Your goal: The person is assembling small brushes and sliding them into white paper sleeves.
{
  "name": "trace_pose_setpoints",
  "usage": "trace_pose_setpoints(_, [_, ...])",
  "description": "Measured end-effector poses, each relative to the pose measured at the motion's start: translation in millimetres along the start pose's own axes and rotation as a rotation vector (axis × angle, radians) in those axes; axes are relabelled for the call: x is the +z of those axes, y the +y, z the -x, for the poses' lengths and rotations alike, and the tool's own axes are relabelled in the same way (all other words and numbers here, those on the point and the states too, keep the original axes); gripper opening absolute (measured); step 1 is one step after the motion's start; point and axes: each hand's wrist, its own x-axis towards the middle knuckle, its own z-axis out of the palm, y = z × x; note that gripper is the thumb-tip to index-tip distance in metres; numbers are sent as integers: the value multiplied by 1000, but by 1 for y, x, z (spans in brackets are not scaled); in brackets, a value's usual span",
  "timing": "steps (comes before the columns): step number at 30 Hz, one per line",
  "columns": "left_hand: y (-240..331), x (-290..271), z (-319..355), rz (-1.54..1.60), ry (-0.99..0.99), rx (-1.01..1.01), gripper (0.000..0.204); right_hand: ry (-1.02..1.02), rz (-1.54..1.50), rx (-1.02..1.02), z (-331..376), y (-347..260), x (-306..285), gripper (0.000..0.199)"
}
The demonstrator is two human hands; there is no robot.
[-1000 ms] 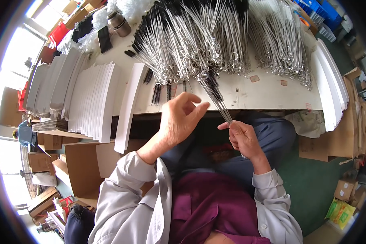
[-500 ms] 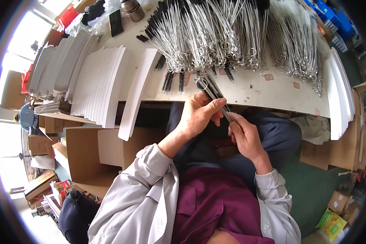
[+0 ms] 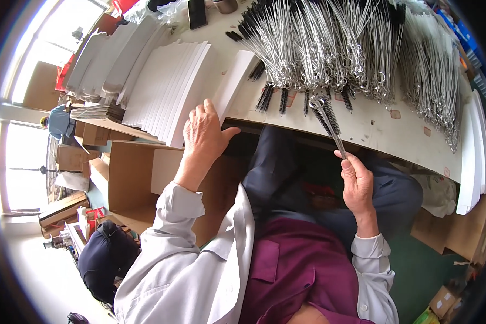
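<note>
Right hand [image 3: 356,186] pinched shut on twisted-wire handles of a few black-bristled tube brushes [image 3: 329,121]; brush ends angled up over near edge of worktable [image 3: 383,132], loop ends just short of the big brush pile [image 3: 329,48]. Left hand [image 3: 202,132] open, fingertips resting on a white card strip [image 3: 233,86] at table's near edge, beside stacked white cards [image 3: 164,89]. Judgement: best done by lifting one strip only, keeping brush handles aligned and firmly pinched. Brushes project above the grip; strip lies under left fingers, not yet gripped.
</note>
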Motion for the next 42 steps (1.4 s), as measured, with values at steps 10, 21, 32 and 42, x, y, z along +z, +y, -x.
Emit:
trace_pose_setpoints(10, [-34,6,14,563,-10,-289,24,-89,-4,-9,2,0,8,29])
trace_pose_setpoints(21, [-6,-18,-28,1724,-394,-314,43,-178,29,-11,1,-11,9,29])
trace_pose_setpoints(32, [45,-49,-230,1986,-132,-87,28,-90,7,11,6,-20,20,26])
trace_pose_setpoints(42, [50,-22,-109,2053,-152,14,34,-166,-153,105,6,-22,1,33])
